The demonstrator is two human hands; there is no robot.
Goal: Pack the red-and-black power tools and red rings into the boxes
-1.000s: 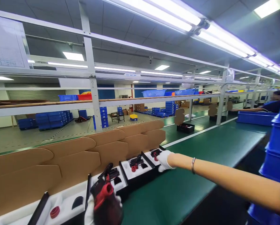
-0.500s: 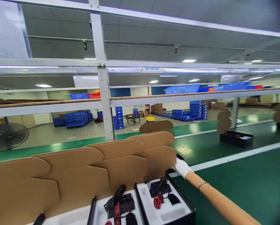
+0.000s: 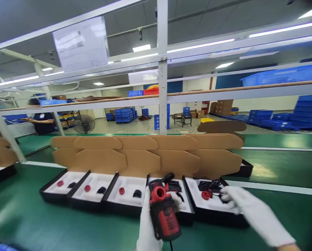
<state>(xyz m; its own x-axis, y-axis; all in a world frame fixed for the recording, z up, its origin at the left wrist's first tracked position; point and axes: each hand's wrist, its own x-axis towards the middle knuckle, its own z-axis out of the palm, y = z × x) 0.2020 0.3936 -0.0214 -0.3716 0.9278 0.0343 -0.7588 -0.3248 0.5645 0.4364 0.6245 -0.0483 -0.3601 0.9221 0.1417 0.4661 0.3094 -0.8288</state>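
My left hand, in a white glove, is closed round a red and black clamp-shaped tool held upright just in front of the row of boxes. My right hand, also gloved, rests with fingers loosely stretched on the front right corner of the rightmost near box. That box holds a black cable bundle and a red ring in white foam. The box behind the tool also holds black cables.
Three more open black boxes with white foam, red rings and black pieces stand to the left, brown cardboard lids raised behind. Green conveyor belt below. A metal upright rises behind. A person works far left.
The view swung left and down, bringing the whole row of boxes into sight. My right hand came back from the far box to the near right one. The tool in my left hand reappeared.
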